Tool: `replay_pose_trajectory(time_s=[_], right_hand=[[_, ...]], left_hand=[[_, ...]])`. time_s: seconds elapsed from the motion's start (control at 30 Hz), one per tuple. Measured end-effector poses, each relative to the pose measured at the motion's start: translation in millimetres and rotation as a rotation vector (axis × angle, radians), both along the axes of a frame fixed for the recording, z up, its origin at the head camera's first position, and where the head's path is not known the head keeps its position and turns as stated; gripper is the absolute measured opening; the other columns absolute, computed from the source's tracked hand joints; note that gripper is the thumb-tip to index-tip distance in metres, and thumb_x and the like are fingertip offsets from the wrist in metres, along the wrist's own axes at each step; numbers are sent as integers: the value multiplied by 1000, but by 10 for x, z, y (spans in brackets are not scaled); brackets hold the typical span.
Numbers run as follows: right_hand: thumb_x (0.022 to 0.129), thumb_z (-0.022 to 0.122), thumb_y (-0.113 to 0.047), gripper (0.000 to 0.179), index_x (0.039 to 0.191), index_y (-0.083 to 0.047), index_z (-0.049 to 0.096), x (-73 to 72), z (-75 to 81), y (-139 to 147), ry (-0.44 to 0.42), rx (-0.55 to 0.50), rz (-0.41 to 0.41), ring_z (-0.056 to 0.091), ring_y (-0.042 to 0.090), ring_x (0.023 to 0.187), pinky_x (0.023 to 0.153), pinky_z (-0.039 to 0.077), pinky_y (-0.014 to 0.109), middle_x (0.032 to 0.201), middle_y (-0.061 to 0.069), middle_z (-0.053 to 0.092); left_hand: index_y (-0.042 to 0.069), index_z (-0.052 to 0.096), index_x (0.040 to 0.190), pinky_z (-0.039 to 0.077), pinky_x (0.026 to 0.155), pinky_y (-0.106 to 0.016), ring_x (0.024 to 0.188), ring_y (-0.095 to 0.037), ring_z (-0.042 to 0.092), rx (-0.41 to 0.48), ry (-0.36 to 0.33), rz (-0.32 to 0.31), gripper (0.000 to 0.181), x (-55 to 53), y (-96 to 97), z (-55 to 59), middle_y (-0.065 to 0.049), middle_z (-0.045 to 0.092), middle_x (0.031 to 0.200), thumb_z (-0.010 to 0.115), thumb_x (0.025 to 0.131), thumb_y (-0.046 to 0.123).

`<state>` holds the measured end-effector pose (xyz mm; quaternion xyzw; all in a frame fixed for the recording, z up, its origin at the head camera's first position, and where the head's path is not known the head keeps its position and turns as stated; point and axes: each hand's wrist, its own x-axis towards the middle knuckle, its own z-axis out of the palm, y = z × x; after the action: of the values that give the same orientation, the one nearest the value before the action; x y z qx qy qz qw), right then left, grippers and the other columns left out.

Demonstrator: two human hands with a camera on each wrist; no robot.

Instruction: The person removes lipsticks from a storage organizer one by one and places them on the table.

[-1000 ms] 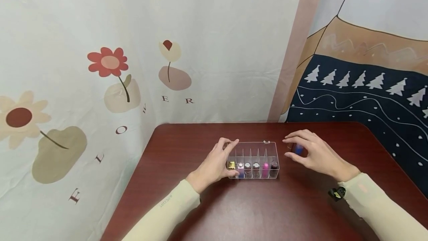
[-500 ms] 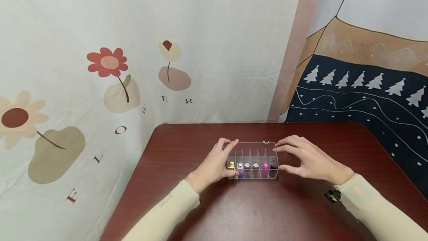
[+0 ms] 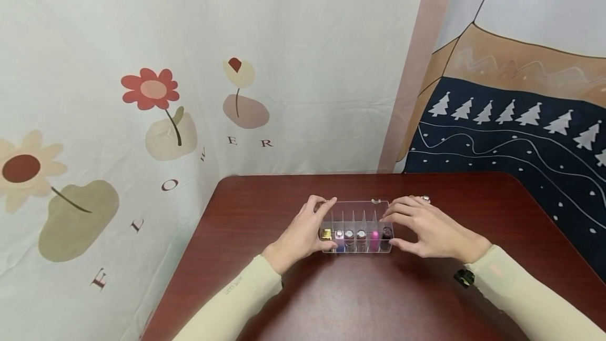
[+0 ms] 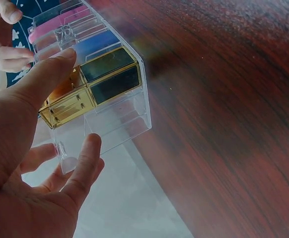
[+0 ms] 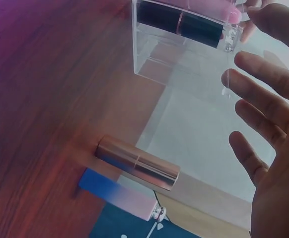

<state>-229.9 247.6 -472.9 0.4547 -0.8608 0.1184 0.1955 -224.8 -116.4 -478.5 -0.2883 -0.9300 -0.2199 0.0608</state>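
A clear acrylic lipstick organizer stands on the table with a row of lipsticks in its compartments. My left hand holds its left end, thumb at the front beside a gold-capped lipstick, fingers toward the back. At the other end my right hand has its thumb by the front corner and its fingertips right at the rim. In the right wrist view those fingers are spread and fairly straight, close to a black lipstick. A pink lipstick stands beside the black one.
Behind the right hand, a rose-gold lipstick and a blue-to-pink lipstick stand on the dark red table. Printed curtains hang along the table's far edge.
My right hand has moved left to the organizer's right end, away from the blue lipstick it was beside. The left hand stays at the organizer's left end.
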Motion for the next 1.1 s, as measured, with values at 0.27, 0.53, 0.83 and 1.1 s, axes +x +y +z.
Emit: replay_pose_trajectory(time_s=[0.27, 0.53, 0.83, 1.1], right_hand=[[92, 97, -38, 39, 125, -23, 86, -50, -59, -46, 52, 16, 45, 71, 21, 129, 108, 58, 50, 127, -6, 83], [92, 97, -34, 35, 123, -24, 86, -43, -124, -78, 37, 42, 30, 72, 22, 130, 109, 62, 59, 126, -4, 84], [92, 97, -28, 29, 119, -27, 86, -17, -131, -88, -21, 16, 3, 72, 20, 128, 113, 62, 54, 120, -13, 84], [93, 97, -24, 28, 118, -27, 86, -8, -140, -80, -40, 0, 24, 71, 17, 125, 113, 58, 50, 116, -15, 83]], left_hand=[[12, 46, 178, 63, 118, -49, 137, -39, 65, 0, 10, -1, 115, -2, -9, 6, -20, 52, 159, 109, 84, 34], [11, 47, 178, 64, 116, -49, 135, -38, 65, -2, 11, -3, 115, 4, -9, 9, -20, 53, 158, 109, 84, 34], [12, 46, 178, 64, 117, -48, 134, -38, 66, 0, 3, 2, 115, 13, 4, 12, -20, 53, 159, 109, 85, 35], [11, 47, 178, 64, 116, -47, 133, -38, 67, -14, 14, 6, 115, 6, 18, -7, -21, 53, 159, 109, 84, 34]])
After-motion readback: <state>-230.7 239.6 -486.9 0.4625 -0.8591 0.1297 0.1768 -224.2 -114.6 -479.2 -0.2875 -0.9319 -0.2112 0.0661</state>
